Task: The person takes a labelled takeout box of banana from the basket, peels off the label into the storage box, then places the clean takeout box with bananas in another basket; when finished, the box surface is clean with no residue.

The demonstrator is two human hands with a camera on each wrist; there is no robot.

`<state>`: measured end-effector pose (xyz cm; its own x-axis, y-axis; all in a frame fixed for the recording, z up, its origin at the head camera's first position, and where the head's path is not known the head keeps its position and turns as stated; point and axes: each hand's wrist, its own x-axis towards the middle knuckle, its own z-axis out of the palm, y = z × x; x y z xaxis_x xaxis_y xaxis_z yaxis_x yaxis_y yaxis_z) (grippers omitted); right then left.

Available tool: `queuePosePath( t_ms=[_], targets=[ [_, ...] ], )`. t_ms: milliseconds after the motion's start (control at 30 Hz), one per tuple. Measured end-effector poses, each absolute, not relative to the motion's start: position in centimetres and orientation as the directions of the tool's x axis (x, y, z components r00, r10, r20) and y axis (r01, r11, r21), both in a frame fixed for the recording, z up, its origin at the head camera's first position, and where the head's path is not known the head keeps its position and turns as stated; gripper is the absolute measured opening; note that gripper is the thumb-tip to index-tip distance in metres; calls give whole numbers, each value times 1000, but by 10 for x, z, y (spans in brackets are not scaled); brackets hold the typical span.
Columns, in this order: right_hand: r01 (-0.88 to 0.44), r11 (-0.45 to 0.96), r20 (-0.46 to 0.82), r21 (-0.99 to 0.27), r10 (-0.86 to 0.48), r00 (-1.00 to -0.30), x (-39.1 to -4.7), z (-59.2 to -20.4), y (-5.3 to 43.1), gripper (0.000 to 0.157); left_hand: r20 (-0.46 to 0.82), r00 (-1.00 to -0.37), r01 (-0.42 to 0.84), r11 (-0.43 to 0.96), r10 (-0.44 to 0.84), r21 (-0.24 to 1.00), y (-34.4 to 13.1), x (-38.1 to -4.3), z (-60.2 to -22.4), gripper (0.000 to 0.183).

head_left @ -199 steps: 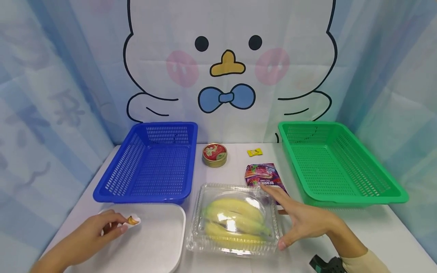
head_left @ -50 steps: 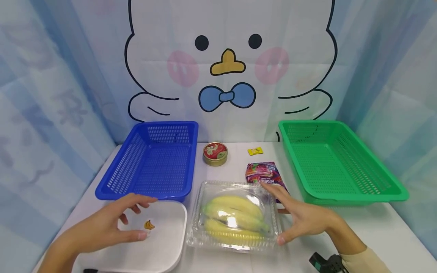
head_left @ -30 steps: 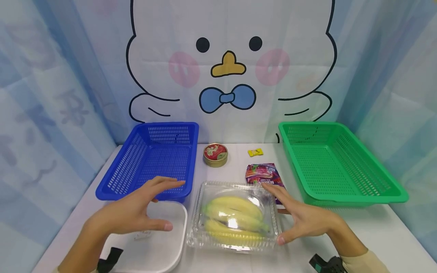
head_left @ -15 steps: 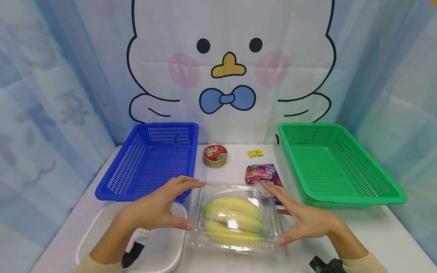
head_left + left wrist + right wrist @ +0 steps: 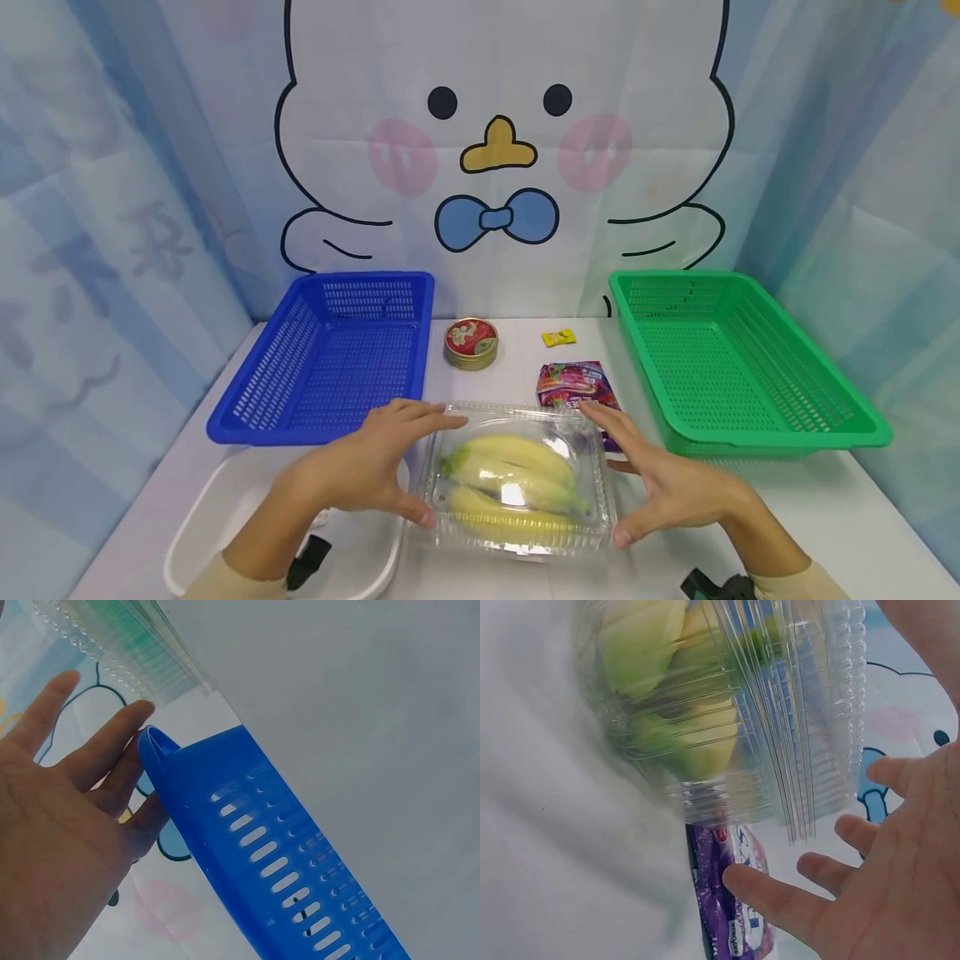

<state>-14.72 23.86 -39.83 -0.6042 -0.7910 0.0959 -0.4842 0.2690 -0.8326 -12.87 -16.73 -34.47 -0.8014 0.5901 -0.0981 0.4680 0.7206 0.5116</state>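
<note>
A clear clamshell box [image 5: 517, 421] with yellow bananas [image 5: 510, 479] inside sits mid-table, between both hands. My left hand [image 5: 367, 467] is at its left side, thumb and fingers spread. In the left wrist view the fingertips of the left hand [image 5: 67, 810] are right at the box's ribbed corner, close by the blue basket. On the opposite side, my right hand [image 5: 667, 492] spreads its thumb and fingers along the box's edge. The right wrist view has the right hand [image 5: 885, 862] beside the box [image 5: 780, 735], one finger overlapping a purple candy packet [image 5: 716, 900].
Behind lie a round red-lidded tin [image 5: 471, 343], a small yellow wrapped candy [image 5: 558, 337] and the berries packet [image 5: 573, 383]. A blue basket [image 5: 337, 358] stands left and a green basket [image 5: 742, 375] right. Under my left forearm is a white tray [image 5: 180, 533].
My left hand let go of a small banana-shaped piece on the white tray and moved right to the box's left side. My right hand has hardly moved; the box stays put.
</note>
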Motion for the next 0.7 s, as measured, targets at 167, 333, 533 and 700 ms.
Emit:
queuePosePath(
  t_ms=[167, 333, 533, 700],
  targets=[
    [-521, 267, 124, -810, -791, -599, -145, -400, 240, 126, -57, -778, 519, 691, 626, 503, -165, -129, -347, 98],
    [-522, 309, 105, -795, -777, -620, -142, -401, 245, 127, -42, -764, 539, 673, 644, 507, -161, -128, -352, 94],
    [-479, 342, 61, -809, -762, -645, -139, -402, 258, 119, -81, -765, 530, 696, 639, 485, -152, -125, -352, 86],
    [-453, 343, 36, -823, -764, -644, -139, -402, 263, 115, -117, -768, 513, 714, 630, 476, -147, -124, -353, 84]
  ],
)
